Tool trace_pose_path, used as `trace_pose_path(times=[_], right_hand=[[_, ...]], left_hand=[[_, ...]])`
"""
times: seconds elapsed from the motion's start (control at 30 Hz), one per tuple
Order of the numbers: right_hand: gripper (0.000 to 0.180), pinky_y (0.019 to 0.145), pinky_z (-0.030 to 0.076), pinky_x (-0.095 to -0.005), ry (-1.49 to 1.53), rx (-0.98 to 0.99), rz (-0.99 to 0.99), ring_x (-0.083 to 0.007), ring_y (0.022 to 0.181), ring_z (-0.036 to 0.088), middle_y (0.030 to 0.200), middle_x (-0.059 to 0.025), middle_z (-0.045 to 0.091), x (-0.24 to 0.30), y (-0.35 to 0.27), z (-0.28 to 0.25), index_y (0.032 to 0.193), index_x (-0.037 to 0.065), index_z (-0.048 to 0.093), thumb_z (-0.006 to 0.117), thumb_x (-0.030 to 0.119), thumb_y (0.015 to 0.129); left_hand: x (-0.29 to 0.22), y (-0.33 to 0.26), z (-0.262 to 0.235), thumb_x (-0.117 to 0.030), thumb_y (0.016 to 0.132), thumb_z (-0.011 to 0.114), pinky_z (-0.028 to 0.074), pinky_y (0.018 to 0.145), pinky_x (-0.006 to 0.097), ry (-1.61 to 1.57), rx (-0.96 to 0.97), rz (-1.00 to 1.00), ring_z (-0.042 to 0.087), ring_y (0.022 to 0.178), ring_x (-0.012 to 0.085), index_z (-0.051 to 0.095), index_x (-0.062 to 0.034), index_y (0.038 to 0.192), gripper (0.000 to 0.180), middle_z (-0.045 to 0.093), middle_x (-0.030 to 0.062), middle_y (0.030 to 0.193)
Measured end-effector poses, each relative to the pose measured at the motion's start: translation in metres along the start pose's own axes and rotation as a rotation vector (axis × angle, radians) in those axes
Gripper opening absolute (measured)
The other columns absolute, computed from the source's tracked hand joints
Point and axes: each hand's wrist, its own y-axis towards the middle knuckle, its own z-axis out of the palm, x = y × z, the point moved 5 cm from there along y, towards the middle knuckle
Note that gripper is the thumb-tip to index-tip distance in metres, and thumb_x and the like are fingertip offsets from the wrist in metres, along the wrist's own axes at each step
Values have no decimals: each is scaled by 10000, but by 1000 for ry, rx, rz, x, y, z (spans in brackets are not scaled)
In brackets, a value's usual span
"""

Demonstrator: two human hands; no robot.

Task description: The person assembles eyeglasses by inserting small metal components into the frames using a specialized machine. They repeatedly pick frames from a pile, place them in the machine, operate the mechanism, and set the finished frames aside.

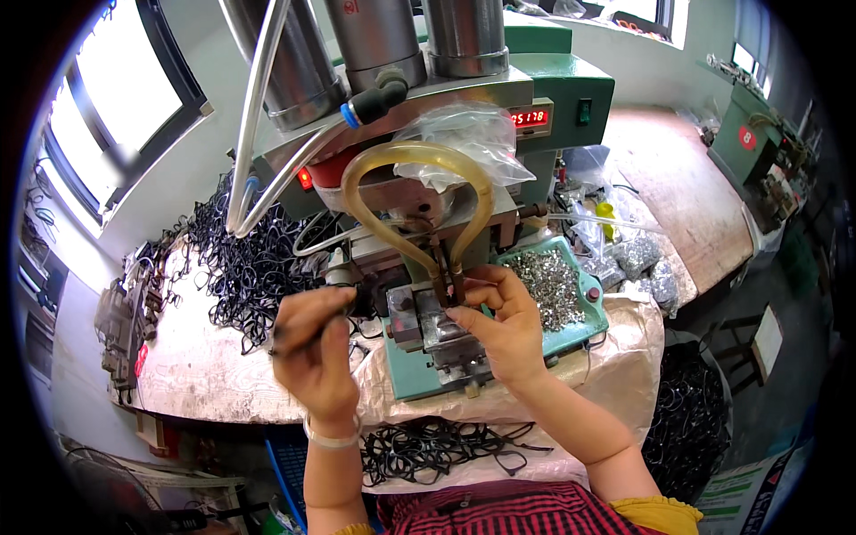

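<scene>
My left hand (314, 361) is raised left of the press's metal die block (443, 330), its fingers closed. Out of it sticks a dark, motion-blurred piece that looks like a black cord (287, 341). My right hand (510, 325) reaches to the right side of the die block, thumb and fingertips pinched close to the front of the die. Whatever lies between those fingertips is too small and covered to make out. Just above them, two dark prongs (448, 287) come down at the ends of a yellowish hose loop (419, 153).
A large heap of black cord loops (259, 259) lies on the left. Small metal pieces (546, 285) fill a green tray (596, 312) on the right. More black loops (428, 450) rest before me. Silver cylinders (370, 40) top the press; bagged parts (637, 256) sit farther right.
</scene>
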Motion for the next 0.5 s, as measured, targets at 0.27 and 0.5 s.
trace_pose_path(times=[0.27, 0.5], right_hand=[[419, 983, 445, -333, -650, -3, -105, -227, 1122, 612, 1157, -111, 664, 35, -34, -50, 1194, 26, 627, 710, 51, 784], [141, 788, 462, -418, -1475, -267, -473, -316, 848, 579, 829, -109, 649, -6, -33, -138, 865, 45, 677, 736, 91, 745]], left_hand=[[-15, -39, 4, 5, 792, 669, 468, 709, 349, 18, 286, 100, 608, 734, 218, 705, -91, 896, 146, 734, 93, 928], [-9, -58, 47, -125, 719, 738, 528, 820, 412, 105, 531, 338, 557, 752, 229, 749, -106, 921, 203, 723, 40, 995]])
